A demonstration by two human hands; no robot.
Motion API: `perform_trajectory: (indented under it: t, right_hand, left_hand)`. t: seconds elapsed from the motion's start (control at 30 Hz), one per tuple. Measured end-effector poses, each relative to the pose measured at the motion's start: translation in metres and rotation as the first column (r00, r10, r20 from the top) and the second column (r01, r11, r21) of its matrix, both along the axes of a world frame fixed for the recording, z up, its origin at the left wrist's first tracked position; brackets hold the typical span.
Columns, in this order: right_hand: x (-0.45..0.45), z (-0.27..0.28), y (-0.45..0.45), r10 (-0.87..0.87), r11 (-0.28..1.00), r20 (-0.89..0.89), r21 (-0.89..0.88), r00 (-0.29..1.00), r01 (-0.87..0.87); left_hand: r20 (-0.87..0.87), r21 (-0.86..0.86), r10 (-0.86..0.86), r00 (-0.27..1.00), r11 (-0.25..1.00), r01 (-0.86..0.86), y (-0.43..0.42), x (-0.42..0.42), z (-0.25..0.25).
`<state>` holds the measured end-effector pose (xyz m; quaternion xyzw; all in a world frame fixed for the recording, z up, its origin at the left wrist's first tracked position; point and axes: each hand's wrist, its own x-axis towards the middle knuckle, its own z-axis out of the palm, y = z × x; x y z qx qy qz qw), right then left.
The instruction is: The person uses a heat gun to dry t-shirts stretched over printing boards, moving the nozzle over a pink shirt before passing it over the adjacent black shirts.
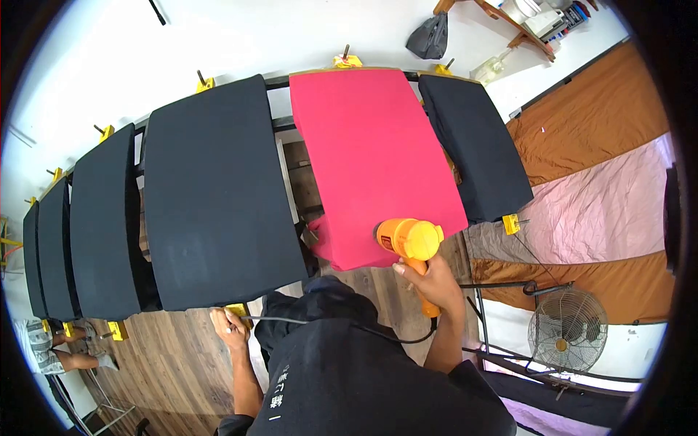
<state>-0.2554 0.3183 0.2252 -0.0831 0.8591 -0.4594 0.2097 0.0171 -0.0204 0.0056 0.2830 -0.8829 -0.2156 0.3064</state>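
Observation:
An orange and yellow heat gun (414,240) is in my right hand (435,285), with the fingers wrapped round its handle. It lies over the lower edge of a red fabric panel (374,145). A loose bit of red fabric hangs at that panel's lower left corner. My left hand (229,327) is low, beside a yellow block under the lower edge of a wide black panel (218,196); a grey cord passes at its fingers, which look curled. What they hold, if anything, I cannot make out. The black cable of the heat gun runs across my front.
Several narrower black panels (105,225) stand in a row to the left, and one black panel (476,145) to the right. Yellow clamps line the frame. A fan (567,330) is at the lower right. Another person's leg (76,360) shows at the far left.

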Motion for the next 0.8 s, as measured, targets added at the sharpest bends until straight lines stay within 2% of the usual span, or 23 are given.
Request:
perform_trajectory:
  t: [0.07, 0.17, 0.27, 0.37, 0.47, 0.5, 0.6, 0.67, 0.73, 0.77, 0.8]
  right_hand:
    - [-0.003, -0.005, 0.005, -0.019, 0.999, 0.058, -0.037, 0.998, 0.021]
    - [-0.003, -0.007, 0.0, -0.055, 0.998, -0.097, -0.02, 0.994, 0.054]
    - [-0.012, -0.001, 0.002, -0.006, 0.999, 0.08, -0.045, 0.997, 0.01]
    - [-0.014, -0.01, -0.005, -0.061, 0.995, -0.088, -0.086, 0.994, 0.054]
    - [-0.027, -0.008, -0.005, 0.021, 1.0, -0.016, -0.017, 1.0, -0.022]
    - [-0.031, -0.008, -0.007, 0.011, 0.999, -0.01, -0.03, 1.0, -0.012]
    - [-0.036, -0.013, -0.011, -0.003, 0.999, -0.01, -0.042, 1.0, 0.002]
    - [-0.041, -0.016, -0.015, 0.009, 1.0, -0.058, -0.015, 0.998, -0.01]
    - [-0.044, -0.007, -0.021, 0.0, 0.998, 0.06, -0.057, 0.998, 0.004]
    - [-0.046, -0.003, -0.023, -0.002, 0.997, 0.12, -0.076, 0.993, 0.011]
    - [-0.049, -0.004, -0.025, 0.001, 0.998, 0.08, -0.069, 0.997, 0.005]
  left_hand:
    - [-0.024, -0.038, 0.035, 0.999, 0.999, -0.036, 0.001, -0.002, -0.002]
    - [0.014, 0.025, 0.071, 0.997, 0.997, -0.072, 0.004, 0.001, 0.001]
    - [0.015, 0.022, 0.085, 0.996, 0.996, -0.085, 0.004, -0.001, 0.006]
    - [0.01, 0.017, 0.1, 0.995, 0.995, -0.1, 0.006, -0.004, 0.011]
    - [-0.026, 0.111, 0.134, 0.991, 0.985, -0.13, 0.012, -0.014, 0.03]
    - [-0.043, 0.102, 0.118, 0.992, 0.988, -0.113, 0.011, -0.015, 0.032]
    - [-0.11, 0.253, 0.119, 0.987, 0.963, -0.088, 0.014, -0.019, 0.037]
    - [-0.095, 0.225, 0.109, 0.99, 0.971, -0.085, 0.01, -0.012, 0.025]
    - [-0.12, 0.164, 0.104, 0.987, 0.983, -0.084, 0.006, -0.014, 0.016]
    - [-0.15, 0.19, 0.125, 0.981, 0.977, -0.095, 0.008, -0.015, 0.012]
    - [-0.152, 0.186, 0.126, 0.98, 0.978, -0.096, 0.008, -0.015, 0.009]
